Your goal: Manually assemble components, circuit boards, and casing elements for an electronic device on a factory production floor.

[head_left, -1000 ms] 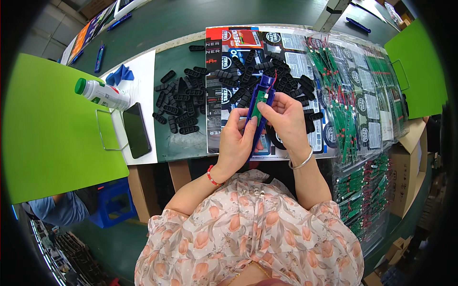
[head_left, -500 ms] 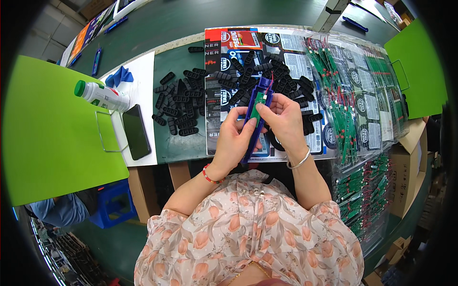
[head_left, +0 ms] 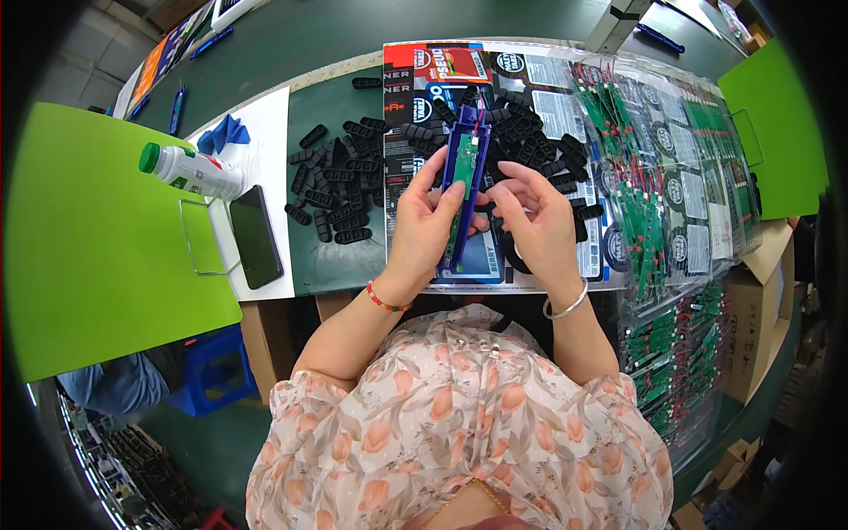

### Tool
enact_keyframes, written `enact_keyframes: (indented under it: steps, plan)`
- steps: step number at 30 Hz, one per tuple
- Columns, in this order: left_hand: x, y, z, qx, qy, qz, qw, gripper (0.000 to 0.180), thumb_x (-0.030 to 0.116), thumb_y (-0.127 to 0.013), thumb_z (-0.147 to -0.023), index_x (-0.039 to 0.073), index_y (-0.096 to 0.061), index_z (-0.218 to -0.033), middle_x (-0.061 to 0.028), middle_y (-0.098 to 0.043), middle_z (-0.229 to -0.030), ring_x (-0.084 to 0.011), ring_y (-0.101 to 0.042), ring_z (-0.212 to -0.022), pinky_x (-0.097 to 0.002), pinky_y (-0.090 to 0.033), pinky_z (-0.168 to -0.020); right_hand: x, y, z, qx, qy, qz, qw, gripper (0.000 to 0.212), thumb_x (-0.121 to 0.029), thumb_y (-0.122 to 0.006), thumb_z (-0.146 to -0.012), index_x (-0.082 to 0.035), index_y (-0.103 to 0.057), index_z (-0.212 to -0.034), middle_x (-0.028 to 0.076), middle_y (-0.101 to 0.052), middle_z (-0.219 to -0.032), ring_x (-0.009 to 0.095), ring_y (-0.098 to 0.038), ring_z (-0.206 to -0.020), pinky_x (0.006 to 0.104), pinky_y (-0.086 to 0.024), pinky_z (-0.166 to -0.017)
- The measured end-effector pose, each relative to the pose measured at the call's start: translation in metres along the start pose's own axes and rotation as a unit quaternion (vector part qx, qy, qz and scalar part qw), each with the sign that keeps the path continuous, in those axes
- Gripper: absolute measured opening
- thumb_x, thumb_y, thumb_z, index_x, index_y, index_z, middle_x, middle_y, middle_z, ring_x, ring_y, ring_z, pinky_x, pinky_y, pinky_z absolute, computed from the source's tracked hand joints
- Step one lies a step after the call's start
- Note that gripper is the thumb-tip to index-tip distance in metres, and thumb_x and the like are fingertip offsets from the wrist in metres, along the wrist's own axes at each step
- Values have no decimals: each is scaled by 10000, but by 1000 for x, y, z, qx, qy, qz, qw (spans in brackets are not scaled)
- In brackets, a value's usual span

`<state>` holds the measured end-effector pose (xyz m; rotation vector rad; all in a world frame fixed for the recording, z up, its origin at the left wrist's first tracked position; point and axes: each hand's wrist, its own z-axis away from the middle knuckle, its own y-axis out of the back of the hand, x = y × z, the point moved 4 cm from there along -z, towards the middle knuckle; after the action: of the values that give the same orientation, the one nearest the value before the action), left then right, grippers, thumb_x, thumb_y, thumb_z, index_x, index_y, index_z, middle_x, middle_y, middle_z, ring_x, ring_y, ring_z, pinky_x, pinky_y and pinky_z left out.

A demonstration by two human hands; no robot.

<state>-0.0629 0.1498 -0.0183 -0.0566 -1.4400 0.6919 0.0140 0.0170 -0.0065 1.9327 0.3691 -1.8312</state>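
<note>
My left hand (head_left: 426, 223) holds a long, narrow purple-blue plastic housing (head_left: 479, 168), tilted slightly with its far end toward the right. Its thumb presses on a slim green circuit board (head_left: 465, 159) lying inside the trough, and its fingertips show past the right side. A white connector and a red wire are at the board's far end. Just right of the housing is my right hand (head_left: 541, 223), fingers apart and slightly bent, with nothing seen in it. Black ribbed oblong pieces (head_left: 528, 140) lie in a heap beyond both hands.
More black pieces (head_left: 340, 181) are scattered to the left. Bagged green circuit boards (head_left: 645, 216) with red wires lie on the right. On the left are a phone (head_left: 255, 237), a white bottle with a green cap (head_left: 192, 172), a blue cloth (head_left: 223, 135) and a green panel (head_left: 106, 238).
My right hand has let go of the housing and moved off to the right. The left hand keeps hold of it, and the housing has shifted slightly left and stands more upright in view.
</note>
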Motion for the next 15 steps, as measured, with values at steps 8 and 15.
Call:
enact_keyframes:
  steps: [8, 15]
  plan:
    - [56, 26, -97, 19, -111, -186, 976, 523, 105, -549, -949, 26, -354, -1428, -146, -688, -912, -148, -652, -690, -256, -530, -648, -14, 36, 28, 74, 64, 83, 992, 223, -85, -653, -856, 4, -657, -1060, 70, -682, -806, 115, -644, -672, 237, -501, -573]
    - [125, 180, -333, 292, -215, -525, 770, 469, 193, -578, -780, 74, -628, -1230, -184, -692, -1050, -285, -693, -906, -374, -528, -784, -36, 111, 66, 196, 61, 216, 955, 139, -34, -655, -834, 0, -679, -966, 104, -681, -813, 162, -667, -668, 262, -515, -575]
